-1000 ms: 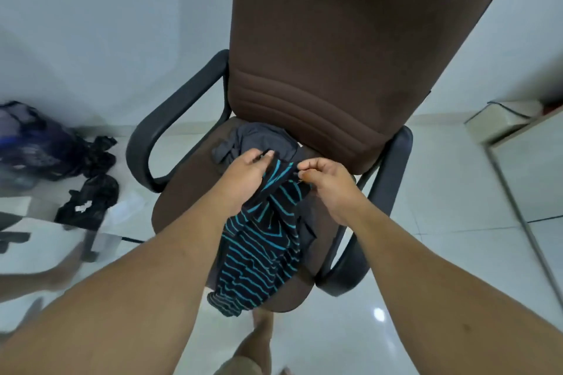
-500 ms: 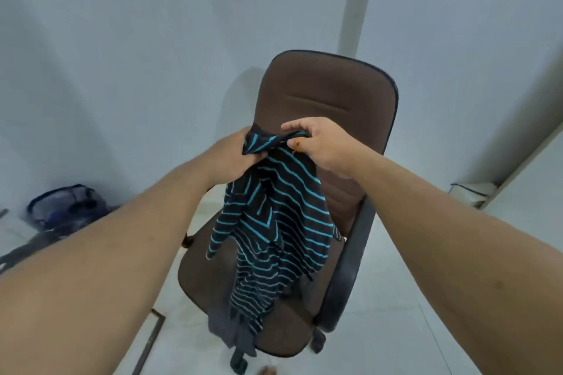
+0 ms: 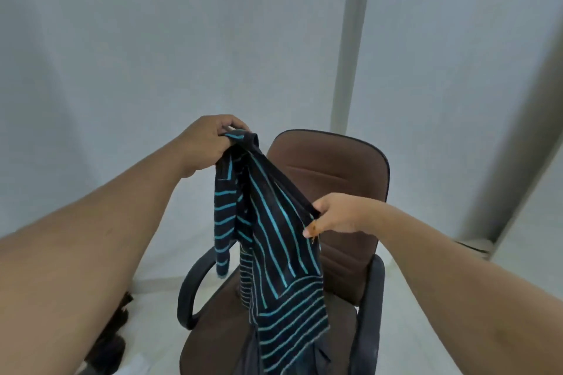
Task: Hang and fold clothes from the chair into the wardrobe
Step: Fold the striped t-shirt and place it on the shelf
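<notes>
Soft, even, cool light fills the room, rather dim, with no glare. The wall [image 3: 152,39] shows only faint, diffuse shading. The wide lens bends the pillar [image 3: 350,39] and swells both forearms at the lower corners. Detail is slightly soft overall, blurriest at the frame edges.

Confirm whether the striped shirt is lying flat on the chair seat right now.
No: the striped shirt hangs in the air above the brown office chair, pinched by the left hand and right hand.
</notes>
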